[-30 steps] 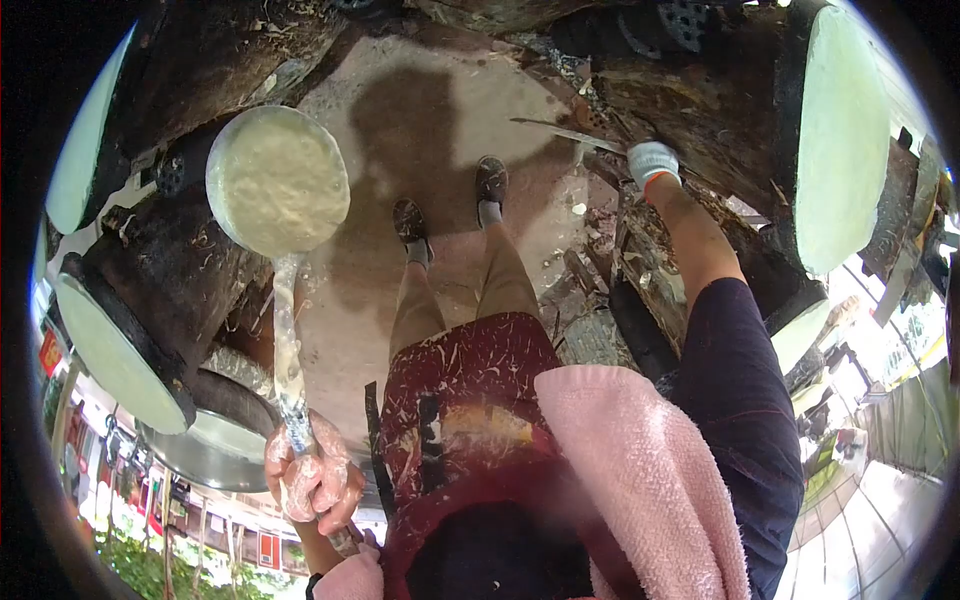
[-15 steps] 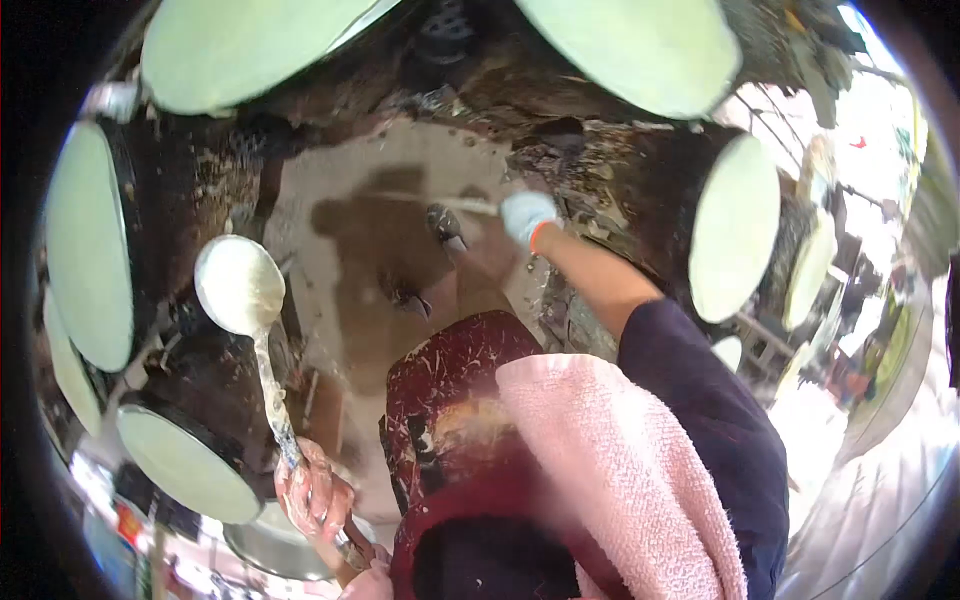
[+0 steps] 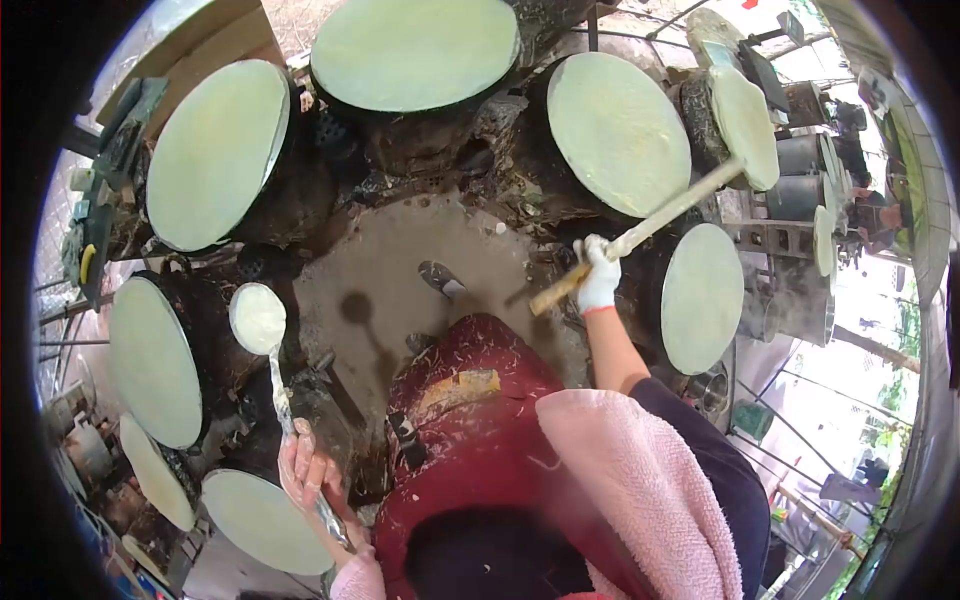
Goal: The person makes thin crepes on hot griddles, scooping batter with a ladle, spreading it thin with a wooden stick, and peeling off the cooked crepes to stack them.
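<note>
We close our left hand (image 3: 310, 472) round the ladle (image 3: 280, 395) of pale batter (image 3: 258, 320) at left, and our gloved right hand (image 3: 599, 275) round the stick (image 3: 675, 209) slanting toward the far right.

The head camera, worn on the person's head, looks forward and steeply down in a wide, curved view: the apron (image 3: 475, 350) close below, left hand (image 3: 312, 475) and right hand (image 3: 600, 272) beyond, griddles (image 3: 620, 130) around the floor (image 3: 400, 245).
</note>
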A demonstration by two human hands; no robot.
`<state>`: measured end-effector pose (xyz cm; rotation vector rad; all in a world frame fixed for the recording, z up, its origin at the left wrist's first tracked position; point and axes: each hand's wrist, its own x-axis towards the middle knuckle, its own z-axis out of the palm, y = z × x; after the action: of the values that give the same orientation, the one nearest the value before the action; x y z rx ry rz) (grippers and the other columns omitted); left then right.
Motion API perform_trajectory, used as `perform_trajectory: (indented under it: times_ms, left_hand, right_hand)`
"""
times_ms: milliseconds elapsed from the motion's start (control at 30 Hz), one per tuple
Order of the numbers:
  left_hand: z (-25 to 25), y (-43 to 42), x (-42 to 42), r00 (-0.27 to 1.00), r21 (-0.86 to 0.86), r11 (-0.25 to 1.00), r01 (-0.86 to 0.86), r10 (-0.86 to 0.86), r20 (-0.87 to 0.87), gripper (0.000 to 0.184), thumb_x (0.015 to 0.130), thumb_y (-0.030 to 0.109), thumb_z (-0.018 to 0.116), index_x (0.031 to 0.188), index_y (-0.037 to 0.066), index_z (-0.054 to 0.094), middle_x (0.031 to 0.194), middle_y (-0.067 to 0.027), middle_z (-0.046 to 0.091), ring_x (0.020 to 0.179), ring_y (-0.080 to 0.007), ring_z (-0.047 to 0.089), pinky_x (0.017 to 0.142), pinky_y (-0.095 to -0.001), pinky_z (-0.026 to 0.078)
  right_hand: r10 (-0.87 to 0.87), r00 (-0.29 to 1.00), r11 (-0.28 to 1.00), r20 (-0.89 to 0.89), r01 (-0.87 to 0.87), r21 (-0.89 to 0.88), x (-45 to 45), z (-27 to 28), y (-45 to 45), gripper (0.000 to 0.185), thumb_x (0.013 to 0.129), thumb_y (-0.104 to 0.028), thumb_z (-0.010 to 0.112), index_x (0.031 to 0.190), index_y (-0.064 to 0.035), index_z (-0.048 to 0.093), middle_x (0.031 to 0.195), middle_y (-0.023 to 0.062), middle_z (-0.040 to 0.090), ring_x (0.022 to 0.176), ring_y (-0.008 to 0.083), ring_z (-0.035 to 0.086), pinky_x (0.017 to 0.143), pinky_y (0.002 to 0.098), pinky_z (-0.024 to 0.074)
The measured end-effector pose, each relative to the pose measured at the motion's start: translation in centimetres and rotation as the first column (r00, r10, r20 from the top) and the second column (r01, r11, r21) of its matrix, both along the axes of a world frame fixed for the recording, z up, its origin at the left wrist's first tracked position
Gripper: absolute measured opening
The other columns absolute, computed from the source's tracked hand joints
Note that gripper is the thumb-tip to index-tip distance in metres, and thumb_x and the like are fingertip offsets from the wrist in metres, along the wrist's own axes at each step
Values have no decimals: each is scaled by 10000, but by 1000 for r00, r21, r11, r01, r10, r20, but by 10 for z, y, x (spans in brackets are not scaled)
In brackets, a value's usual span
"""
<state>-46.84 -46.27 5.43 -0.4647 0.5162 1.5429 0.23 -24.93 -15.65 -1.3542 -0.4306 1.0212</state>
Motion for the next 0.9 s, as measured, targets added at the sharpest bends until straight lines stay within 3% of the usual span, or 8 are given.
perform_trajectory:
  times_ms: [100,300,433,567,700,733,867,900]
  left_hand:
    - [12,1,4,999,-51,998,-26,25,-19,339,1028,179,315,1223,-85,402,630,-5,467,354,-87,424,378,-245,297]
    - [5,-4,1,1000,111,994,12,-9,-24,396,1045,211,281,1243,-102,423,601,25,440,370,-64,389,433,-253,279]
    - [0,-7,-4,996,178,983,42,-28,-80,392,1051,202,261,1218,-109,433,567,32,423,364,-59,394,461,-251,305]
    - [-8,-13,-6,990,22,1000,-20,23,-142,272,1031,165,341,1135,-63,446,584,17,422,318,-70,368,340,-229,246]
    - [-29,-31,-13,980,-59,996,-70,57,-192,267,1054,187,296,1140,-18,444,621,33,429,366,-51,386,409,-209,308]
    - [-13,-22,-7,953,-277,955,-109,21,-303,209,1053,177,308,1054,22,448,621,37,432,368,-41,391,402,-187,289]
    - [-14,-20,-12,972,-137,990,-23,-11,-237,217,1056,188,312,883,108,414,612,52,426,350,-32,363,408,-190,310]
    - [-16,-22,-11,969,-156,986,-62,21,-247,184,1044,176,343,928,75,443,602,56,402,334,-31,332,380,-191,266]
  right_hand:
    - [-102,946,978,-308,151,141,23,-10,46,78,889,-4,632,909,-59,579,884,51,612,864,168,608,880,424,564]
    - [-228,830,952,-509,301,63,32,-11,79,88,879,-39,663,917,-58,587,902,53,625,847,190,610,811,427,587]
    - [-158,888,977,-433,203,59,52,-4,87,106,861,-89,703,911,-83,610,867,40,629,740,231,583,738,396,543]
    - [11,945,991,-328,32,126,69,46,107,79,887,-124,670,900,-73,611,811,45,610,682,202,563,873,427,494]
    - [142,946,984,-293,-103,146,87,105,130,103,898,-114,656,943,-57,583,784,46,583,675,196,558,884,440,479]
    - [165,946,982,-280,-131,136,87,120,134,119,899,-129,655,942,-45,583,771,45,574,674,190,554,924,451,470]
    - [167,936,985,-309,-146,90,100,143,158,135,914,-132,624,954,-23,556,794,43,554,665,176,540,974,467,453]
    - [155,935,988,-319,-140,69,103,145,163,129,915,-132,619,950,-25,555,803,44,556,664,176,539,972,466,454]
